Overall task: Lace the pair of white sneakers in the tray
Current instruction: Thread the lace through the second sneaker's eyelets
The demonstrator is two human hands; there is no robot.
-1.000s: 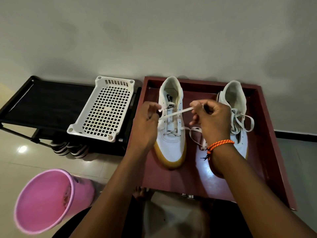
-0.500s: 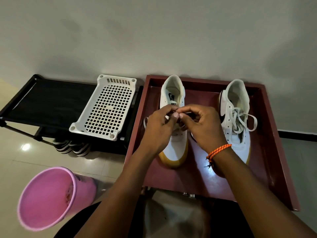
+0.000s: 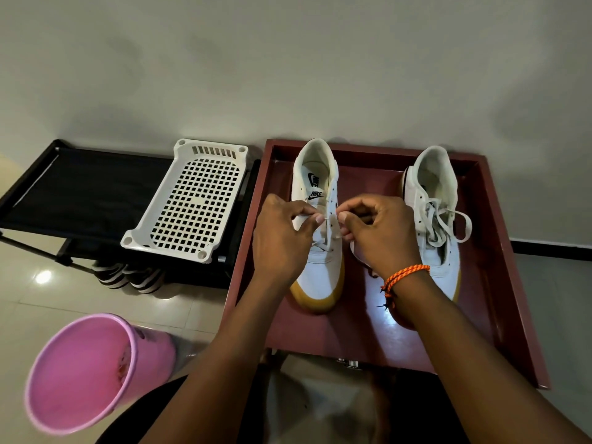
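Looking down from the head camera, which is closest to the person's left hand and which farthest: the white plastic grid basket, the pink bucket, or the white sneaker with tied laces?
From the left hand:
1. White sneaker with tied laces, on its right, inside the red tray.
2. White plastic grid basket, on its left, atop the black rack; nearly as close.
3. Pink bucket, lower left on the floor, clearly farthest.

Left grip and right grip meet, fingers curled, pinching.

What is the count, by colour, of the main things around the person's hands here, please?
White: 3, left sneaker, right sneaker, perforated basket
Dark red: 1, tray
Pink: 1, bucket
Black: 1, rack
Orange: 1, wrist cord
Total: 7
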